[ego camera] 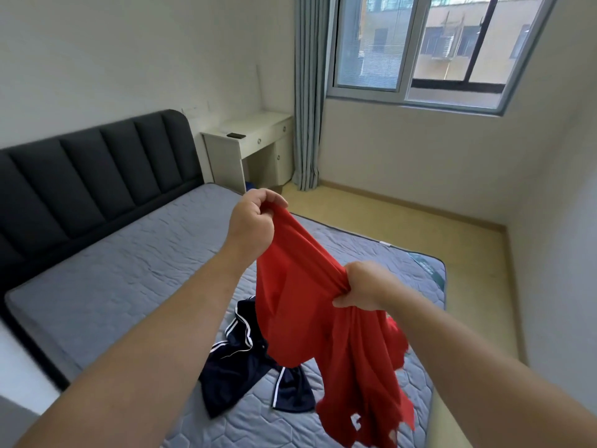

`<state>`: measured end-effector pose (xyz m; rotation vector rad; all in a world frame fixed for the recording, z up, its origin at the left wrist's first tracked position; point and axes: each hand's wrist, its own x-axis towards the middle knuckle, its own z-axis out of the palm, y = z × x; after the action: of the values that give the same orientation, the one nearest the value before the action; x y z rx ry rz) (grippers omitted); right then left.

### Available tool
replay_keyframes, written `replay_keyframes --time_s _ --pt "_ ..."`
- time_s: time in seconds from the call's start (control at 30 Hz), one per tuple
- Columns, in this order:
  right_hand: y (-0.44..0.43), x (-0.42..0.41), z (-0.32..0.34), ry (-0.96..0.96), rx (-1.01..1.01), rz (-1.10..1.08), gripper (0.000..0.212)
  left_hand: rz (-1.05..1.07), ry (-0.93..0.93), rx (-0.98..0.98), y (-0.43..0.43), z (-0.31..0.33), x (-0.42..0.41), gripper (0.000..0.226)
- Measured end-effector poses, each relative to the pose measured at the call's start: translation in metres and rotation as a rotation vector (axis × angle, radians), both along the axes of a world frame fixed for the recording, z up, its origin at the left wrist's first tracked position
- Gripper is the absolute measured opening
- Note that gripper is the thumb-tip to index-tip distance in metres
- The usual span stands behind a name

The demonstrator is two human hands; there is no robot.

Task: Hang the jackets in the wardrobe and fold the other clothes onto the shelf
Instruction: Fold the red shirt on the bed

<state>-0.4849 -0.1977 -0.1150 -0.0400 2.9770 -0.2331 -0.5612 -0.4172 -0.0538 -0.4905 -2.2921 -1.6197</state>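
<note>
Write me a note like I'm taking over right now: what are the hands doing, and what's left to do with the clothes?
Left hand: grips a bunched edge of the red garment, held high.
Right hand: grips the same edge, lower and nearer.
The red garment hangs between both hands, above the mattress.
The navy garment, with white stripes, lies crumpled on the mattress under it.
Done: nothing here shows any piece hung or folded. The wardrobe and shelf are out of view.
Left: the red one looks like a shirt, so probably fold and shelve it, then deal with the navy one.
</note>
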Motion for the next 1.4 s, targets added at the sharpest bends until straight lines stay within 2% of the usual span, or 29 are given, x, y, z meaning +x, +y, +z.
replay_keyframes --time_s 0.07,0.13,0.23,0.33,0.47,0.53,0.6,0.67,0.77,0.87,0.93,0.97,1.0,1.07,1.1,1.17,1.23,1.4 --pt "0.001 -0.001 0.0 -0.075 0.079 0.004 0.039 0.027 -0.004 -0.009 -0.004 -0.005 -0.001 0.047" --pt "0.007 0.0 -0.002 -0.117 0.125 -0.028 0.027 0.096 0.001 -0.002 -0.011 -0.008 -0.003 0.049" --pt "0.014 0.001 -0.006 -0.112 0.014 -0.144 0.017 0.215 -0.001 0.01 -0.023 -0.01 -0.007 0.052" --pt "0.009 -0.005 -0.006 -0.096 -0.133 -0.218 0.016 0.281 0.058 -0.148 -0.027 -0.015 -0.009 0.046" --pt "-0.008 -0.014 -0.004 -0.061 -0.713 -0.398 0.01 0.196 -0.057 -0.409 -0.023 -0.036 -0.007 0.022" --pt "-0.014 -0.019 0.002 -0.006 -0.919 -0.45 0.008 0.125 -0.088 -0.524 -0.019 -0.053 0.002 0.028" --pt "-0.023 -0.024 0.012 0.033 -1.088 -0.47 0.007 0.063 -0.113 -0.527 -0.015 -0.066 0.014 0.031" --pt "-0.03 -0.028 0.022 0.056 -1.25 -0.483 0.01 -0.083 -0.225 -0.515 -0.01 -0.075 0.025 0.028" --pt "-0.037 -0.03 0.036 0.106 -1.429 -0.472 0.022 -0.343 -0.47 -0.532 0.0 -0.089 0.041 0.038" --pt "-0.042 -0.027 0.049 0.112 -1.581 -0.448 0.032 -0.455 -0.481 -0.656 0.007 -0.104 0.054 0.066" --pt "-0.043 -0.025 0.054 0.135 -1.61 -0.452 0.035 -0.513 -0.502 -0.639 0.014 -0.114 0.058 0.082" --pt "-0.042 -0.024 0.056 0.152 -1.625 -0.454 0.036 -0.481 -0.507 -0.627 0.017 -0.12 0.058 0.08" --pt "-0.041 -0.023 0.057 0.175 -1.642 -0.453 0.038 -0.408 -0.496 -0.608 0.02 -0.122 0.056 0.067" --pt "-0.037 -0.022 0.058 0.239 -1.661 -0.453 0.041 -0.215 -0.427 -0.574 0.023 -0.119 0.049 0.025" --pt "-0.034 -0.021 0.059 0.274 -1.667 -0.463 0.042 -0.15 -0.408 -0.512 0.024 -0.113 0.045 0.019" --pt "-0.025 -0.02 0.057 0.322 -1.688 -0.497 0.044 -0.118 -0.428 -0.288 0.023 -0.097 0.037 0.029" --pt "-0.017 -0.019 0.05 0.355 -1.658 -0.539 0.048 -0.13 -0.396 -0.096 0.021 -0.076 0.029 0.028" --pt "-0.007 -0.017 0.026 0.369 -1.445 -0.621 0.064 -0.098 -0.213 0.064 0.019 -0.016 0.015 0.016"
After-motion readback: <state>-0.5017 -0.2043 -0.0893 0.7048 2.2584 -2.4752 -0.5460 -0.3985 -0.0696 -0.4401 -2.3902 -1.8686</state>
